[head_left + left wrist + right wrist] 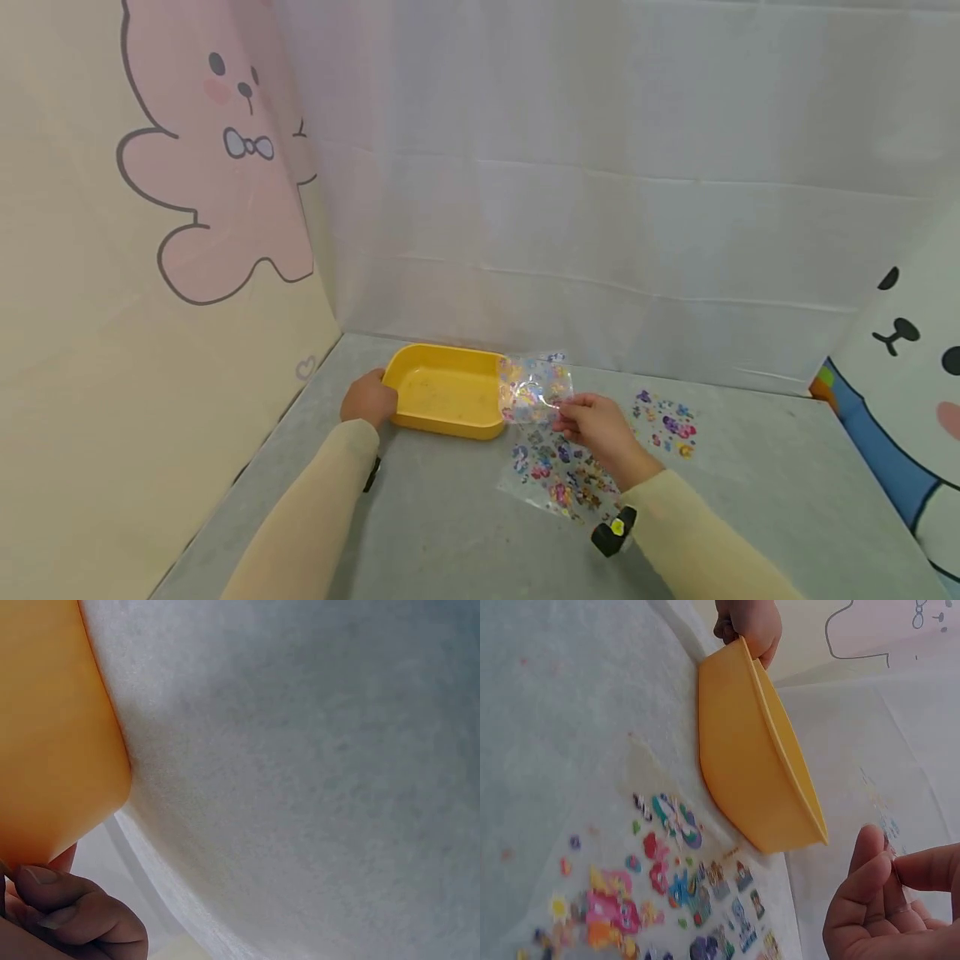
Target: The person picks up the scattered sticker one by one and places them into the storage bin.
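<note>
My left hand [369,398] grips the left rim of a yellow plastic tub [448,427], thumb and fingers at its edge in the left wrist view. Between thumb and fingers, my right hand [597,429] pinches a clear sticker sheet [531,385] with small colourful prints. That sheet is held up at the tub's right end and hides part of it. In the right wrist view the sheet is seen nearly edge-on, above the table. Below it, more clear sticker sheets [557,482] lie flat, partly hidden by my right hand and wrist.
Another patch of colourful stickers [667,423] lies on the grey table [450,533], right of my right hand. A white curtain [600,250] hangs behind the table's back edge. To the left stands a cream wall [75,333] with a pink bear print.
</note>
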`<state>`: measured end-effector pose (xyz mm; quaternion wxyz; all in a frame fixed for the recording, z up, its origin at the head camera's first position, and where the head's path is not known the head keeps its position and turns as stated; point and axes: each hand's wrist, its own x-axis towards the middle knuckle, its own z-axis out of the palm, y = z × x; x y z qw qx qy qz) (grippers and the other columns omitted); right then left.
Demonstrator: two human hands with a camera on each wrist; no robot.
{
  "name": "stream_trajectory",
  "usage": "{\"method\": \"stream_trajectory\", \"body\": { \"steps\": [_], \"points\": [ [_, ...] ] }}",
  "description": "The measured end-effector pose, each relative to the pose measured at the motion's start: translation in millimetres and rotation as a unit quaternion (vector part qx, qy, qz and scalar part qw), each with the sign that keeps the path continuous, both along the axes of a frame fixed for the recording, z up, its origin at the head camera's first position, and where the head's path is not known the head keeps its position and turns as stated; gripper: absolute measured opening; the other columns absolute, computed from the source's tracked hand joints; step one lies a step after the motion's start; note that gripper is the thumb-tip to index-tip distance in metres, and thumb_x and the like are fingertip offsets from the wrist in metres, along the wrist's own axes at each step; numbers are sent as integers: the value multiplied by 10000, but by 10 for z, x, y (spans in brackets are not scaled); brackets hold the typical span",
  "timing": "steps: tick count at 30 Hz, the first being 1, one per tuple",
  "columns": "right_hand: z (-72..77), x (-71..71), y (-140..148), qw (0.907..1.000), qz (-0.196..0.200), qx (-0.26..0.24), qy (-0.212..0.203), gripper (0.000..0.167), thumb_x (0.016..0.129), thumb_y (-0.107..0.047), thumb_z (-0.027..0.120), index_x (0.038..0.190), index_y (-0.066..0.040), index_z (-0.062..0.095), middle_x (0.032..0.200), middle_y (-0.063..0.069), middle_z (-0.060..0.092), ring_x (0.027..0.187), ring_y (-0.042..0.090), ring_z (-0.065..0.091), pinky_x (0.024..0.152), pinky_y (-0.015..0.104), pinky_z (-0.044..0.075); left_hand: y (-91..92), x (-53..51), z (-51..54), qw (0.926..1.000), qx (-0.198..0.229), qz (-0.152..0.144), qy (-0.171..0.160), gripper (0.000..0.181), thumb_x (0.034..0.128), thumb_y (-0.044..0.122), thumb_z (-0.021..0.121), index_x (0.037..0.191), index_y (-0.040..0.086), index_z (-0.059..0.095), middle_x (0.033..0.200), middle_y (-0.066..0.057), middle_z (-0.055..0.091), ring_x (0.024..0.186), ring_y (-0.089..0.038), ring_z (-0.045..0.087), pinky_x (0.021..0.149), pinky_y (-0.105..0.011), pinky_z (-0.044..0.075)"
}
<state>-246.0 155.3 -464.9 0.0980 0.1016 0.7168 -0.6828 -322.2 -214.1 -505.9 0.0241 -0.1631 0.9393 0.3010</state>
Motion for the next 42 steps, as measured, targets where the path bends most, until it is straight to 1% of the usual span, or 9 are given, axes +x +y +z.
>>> {"method": "stream_trajectory", "body": {
  "steps": [4, 8, 12, 17, 21, 25, 32, 39, 42],
  "points": [
    [-40, -73, -226, 9997, -146, 135, -127, 154, 1056, -95, 557, 1109, 39, 611, 1063, 194, 689, 793, 178, 699, 777, 338, 578, -11, -10, -14, 10000, -53, 3, -2, 543, 955, 100, 494, 1486, -15, 501, 1384, -235, 602, 1119, -362, 594, 1012, -546, 464],
    [-68, -109, -451, 9992, -209, 302, -167, 137, 1032, -99, 582, 1090, 17, 626, 984, 161, 699, 788, 184, 716, 781, 365, 586, -33, -24, -33, 10000, -72, -8, -22, 565, 953, 99, 494, 1507, -13, 478, 1412, -236, 582, 1144, -365, 588, 1024, -555, 454],
    [-77, -112, -612, 9970, -269, 716, -108, 115, 1004, -94, 590, 1040, 5, 635, 904, 120, 705, 808, 219, 726, 764, 367, 587, -29, -28, -39, 9999, -117, -73, -14, 567, 950, 101, 496, 1505, -17, 478, 1410, -241, 582, 1141, -368, 592, 1019, -563, 455],
    [-72, -101, -750, 9923, -241, 1209, -120, 127, 1004, -115, 580, 1026, -12, 650, 861, 95, 712, 878, 304, 730, 812, 431, 586, -23, -23, -32, 9998, -173, -132, 10, 552, 944, 104, 495, 1481, -22, 502, 1362, -239, 614, 1081, -360, 607, 985, -554, 475],
    [-30, -136, -849, 9847, -227, 1724, -71, 111, 982, -149, 604, 992, -53, 658, 804, 60, 709, 803, 268, 711, 673, 359, 550, -22, -29, -29, 9997, -217, -108, 23, 546, 939, 104, 499, 1470, -21, 515, 1341, -234, 628, 1047, -353, 612, 967, -548, 483],
    [17, -161, -969, 9766, -149, 2137, 175, 97, 968, -148, 648, 931, -59, 645, 820, 59, 681, 751, 233, 695, 579, 295, 493, -32, -38, -38, 9995, -285, -148, 69, 539, 939, 108, 500, 1461, -26, 522, 1333, -236, 633, 1046, -354, 618, 963, -548, 488],
    [68, -192, -1164, 9652, -131, 2596, 281, 132, 988, -163, 654, 891, -80, 622, 832, 54, 642, 677, 166, 648, 563, 295, 506, -41, -21, -42, 9992, -341, -202, 82, 533, 933, 108, 507, 1447, -29, 534, 1308, -235, 646, 1019, -346, 626, 936, -541, 500],
    [122, -261, -1268, 9534, -129, 2989, 381, 151, 978, -181, 667, 870, -77, 643, 802, 51, 635, 680, 191, 599, 553, 293, 472, -35, -7, -16, 9992, -330, -193, 83, 524, 929, 111, 516, 1434, -28, 549, 1285, -228, 658, 1003, -347, 625, 928, -534, 505],
    [115, -286, -1297, 9453, -55, 3237, 390, 157, 972, -194, 686, 872, -80, 645, 821, 49, 629, 700, 199, 586, 570, 297, 477, -37, -1, -9, 9993, -316, -193, 73, 539, 929, 117, 513, 1447, -28, 537, 1302, -232, 651, 1012, -352, 627, 933, -537, 505]
  ]
}}
